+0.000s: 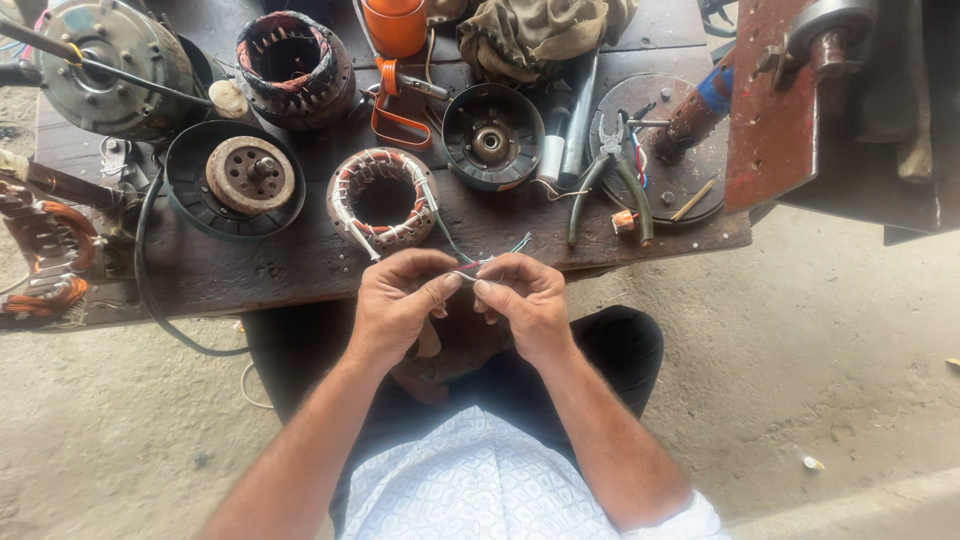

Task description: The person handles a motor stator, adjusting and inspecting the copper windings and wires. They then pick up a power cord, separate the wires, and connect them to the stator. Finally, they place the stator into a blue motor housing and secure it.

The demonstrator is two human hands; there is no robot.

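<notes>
Thin wires (470, 266) are pinched between thumb and forefinger of the left hand (398, 300) and the right hand (522, 298), both closed on them just in front of the bench (300, 262) edge. The wires are led back to a wound stator (382, 200) lying on the bench just beyond the hands. Pliers (610, 185) are seen to the right of it, a rotor cup (492, 135) behind it, a disc (250, 175) to the left.

Worn wooden workbench (300, 265), dusty concrete floor (830, 340)
</notes>
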